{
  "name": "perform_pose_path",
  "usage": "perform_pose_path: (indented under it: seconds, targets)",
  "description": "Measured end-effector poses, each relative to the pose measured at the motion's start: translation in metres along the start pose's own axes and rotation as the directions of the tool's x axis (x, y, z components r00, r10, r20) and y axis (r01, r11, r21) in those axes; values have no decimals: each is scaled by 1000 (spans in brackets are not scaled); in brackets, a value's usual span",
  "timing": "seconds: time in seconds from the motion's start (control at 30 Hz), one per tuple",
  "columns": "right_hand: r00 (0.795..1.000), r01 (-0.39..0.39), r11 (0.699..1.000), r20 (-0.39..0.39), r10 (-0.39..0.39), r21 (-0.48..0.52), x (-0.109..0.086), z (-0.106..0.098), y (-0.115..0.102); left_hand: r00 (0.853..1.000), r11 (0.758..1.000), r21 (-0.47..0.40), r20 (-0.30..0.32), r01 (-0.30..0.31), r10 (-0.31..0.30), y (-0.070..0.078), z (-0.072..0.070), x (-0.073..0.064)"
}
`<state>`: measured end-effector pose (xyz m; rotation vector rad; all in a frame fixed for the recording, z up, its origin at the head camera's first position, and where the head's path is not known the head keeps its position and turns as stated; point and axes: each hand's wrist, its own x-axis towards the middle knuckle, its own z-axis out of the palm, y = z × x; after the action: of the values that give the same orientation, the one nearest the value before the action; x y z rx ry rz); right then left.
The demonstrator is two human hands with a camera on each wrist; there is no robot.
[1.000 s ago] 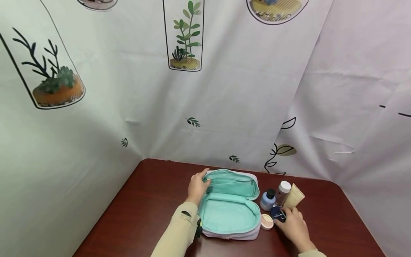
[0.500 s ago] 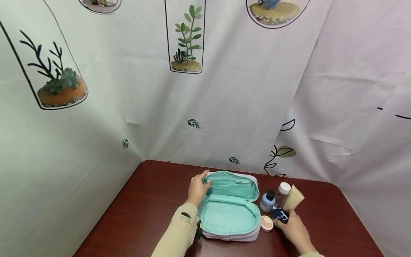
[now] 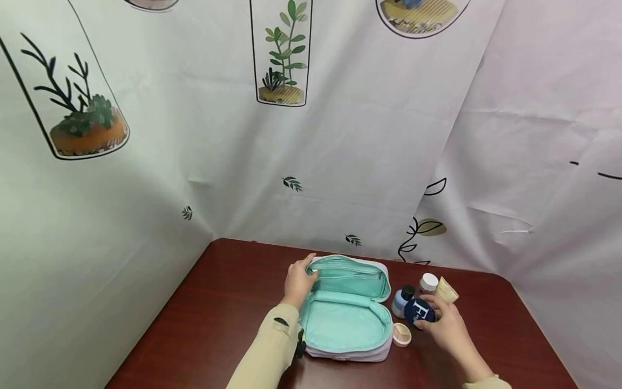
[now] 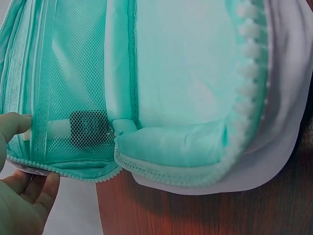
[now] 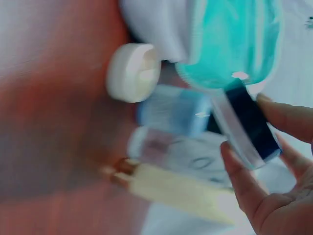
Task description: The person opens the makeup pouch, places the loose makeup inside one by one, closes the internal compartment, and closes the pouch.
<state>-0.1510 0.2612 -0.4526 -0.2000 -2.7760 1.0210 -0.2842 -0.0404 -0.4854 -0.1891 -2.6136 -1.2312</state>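
Note:
A cosmetic bag with a mint-green lining lies unzipped on the table, its lid raised at the back. My left hand grips the lid's left edge, thumb inside and fingers outside. Behind the lid's mesh pocket sits a small item with a black part and a pale part. My right hand pinches a round jar by its sides, tilted and raised off the table. In the right wrist view the jar shows a dark blue band and a pale, clear band.
Right of the bag stand a blue bottle with a black cap, a white-capped clear bottle and a cream tube. A round three-tone compact lies near the bag's front right. A printed cloth hangs behind the table.
My right hand has lifted the dark blue jar from beside the compact and tilted it, its lettered top now facing the head camera. My left hand stays on the lid.

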Motion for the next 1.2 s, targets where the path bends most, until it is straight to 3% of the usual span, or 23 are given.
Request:
perform_pose_path:
  seconds: [0.1,0.2,0.33,0.5,0.6,0.67,0.87,1.07,1.13,1.2]
  targets:
    - [999,43,998,2,-43,52,6,-2,-20,1000,1000,23,-14,2,-2,2,0,1]
    - [991,136,988,-27,-135,77,17,3,-39,999,999,41,-41,3,-1,3,2,1]
    - [959,277,958,-81,-271,75,34,23,-62,997,998,60,-73,21,-16,5,5,0]
    - [920,388,914,-112,-376,120,52,62,-88,995,995,91,-96,44,-35,5,6,-2]
    - [891,450,889,-113,-440,86,56,83,-99,995,994,100,-97,46,-36,4,8,-3]
    - [875,478,877,-108,-472,43,58,95,-102,995,994,104,-93,40,-31,3,9,-5]
    - [854,500,864,-132,-503,-62,61,114,-100,996,995,98,-87,11,-2,2,10,-5]
    - [798,565,814,-161,-581,-133,62,122,-96,995,995,97,-100,20,-10,2,7,-2]
    - [805,554,820,-155,-572,-148,62,125,-94,995,995,100,-98,20,-10,2,6,-2]
    - [827,525,839,-145,-543,-143,63,126,-92,996,995,103,-92,15,-5,2,6,-1]
